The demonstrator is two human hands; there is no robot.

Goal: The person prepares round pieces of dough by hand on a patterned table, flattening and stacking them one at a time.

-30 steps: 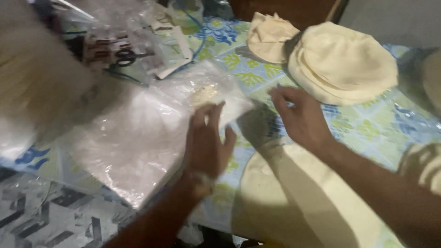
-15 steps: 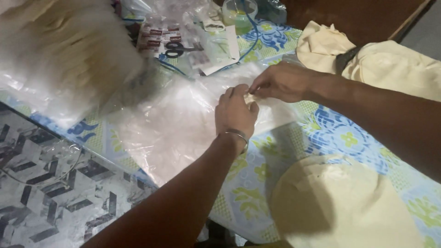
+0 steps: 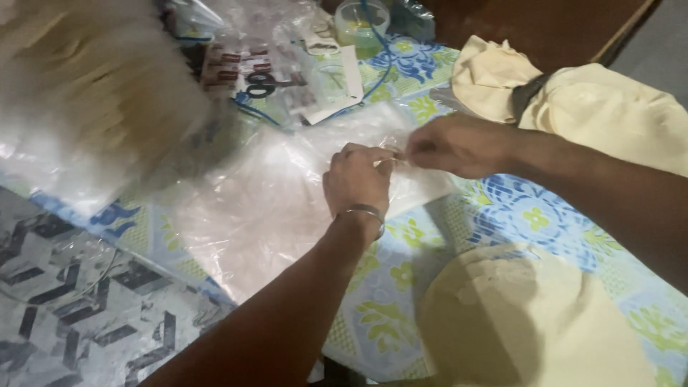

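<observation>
Pinching the edge of a clear plastic bag point(image 3: 272, 208), the left hand point(image 3: 356, 180) and right hand point(image 3: 459, 145) meet fingertip to fingertip. It lies flat on the floral tablecloth point(image 3: 530, 215), near cream fabric caps point(image 3: 609, 115).

Clear plastic bag point(image 3: 272, 201) flat on the flowered cloth, pinched at its right edge. Behind it, small clear packets with red-and-white labels point(image 3: 222, 68). At left, big clear bag of pale stuff point(image 3: 86, 93).
</observation>
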